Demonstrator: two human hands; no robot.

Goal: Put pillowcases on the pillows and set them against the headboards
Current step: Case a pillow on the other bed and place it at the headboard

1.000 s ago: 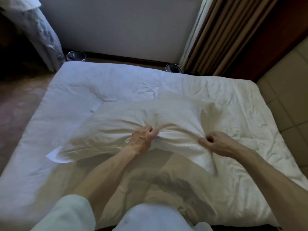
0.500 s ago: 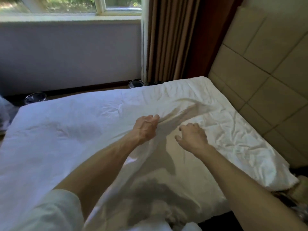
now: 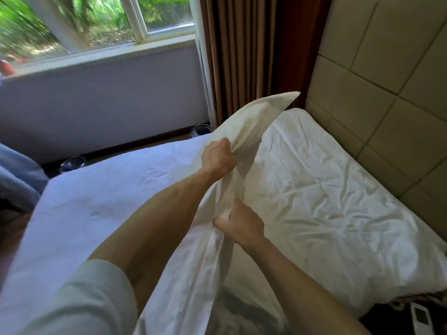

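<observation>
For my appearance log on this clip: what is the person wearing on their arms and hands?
The left hand and the right hand are both bare, with no gloves, rings or watch visible. The left arm has a loose, pale off-white sleeve that ends near the elbow, leaving the forearm uncovered. The right forearm is uncovered as far as the picture shows, and no sleeve is in view on that side.

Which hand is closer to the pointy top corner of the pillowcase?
Left. The left hand grips the pillowcase just below that corner; the right hand grips it farther down.
</observation>
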